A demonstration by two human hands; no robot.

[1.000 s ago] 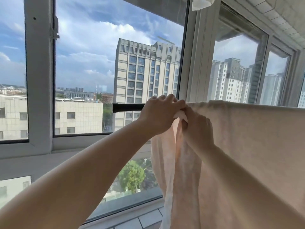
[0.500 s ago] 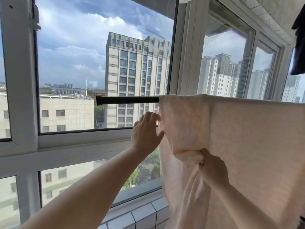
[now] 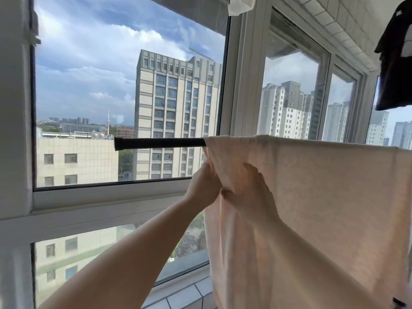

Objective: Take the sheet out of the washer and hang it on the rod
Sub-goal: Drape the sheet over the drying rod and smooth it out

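A pale pink sheet hangs over a black rod that runs across the window. The rod's left end sticks out bare; the rest is covered by the cloth. My left hand pinches the sheet's left edge a little below the rod. My right hand grips a bunched fold of the same edge right beside it, its fingers curled into the fabric. The two hands touch or nearly touch. The washer is out of view.
A white-framed window stands close behind the rod, with a tiled sill below. A dark garment hangs at the upper right. Something white hangs at the top of the frame.
My left hand, open and free half a second ago, has taken hold of the sheet's edge. My right hand has risen with its fold closer to the rod. A second ago both hands were up at the rod.
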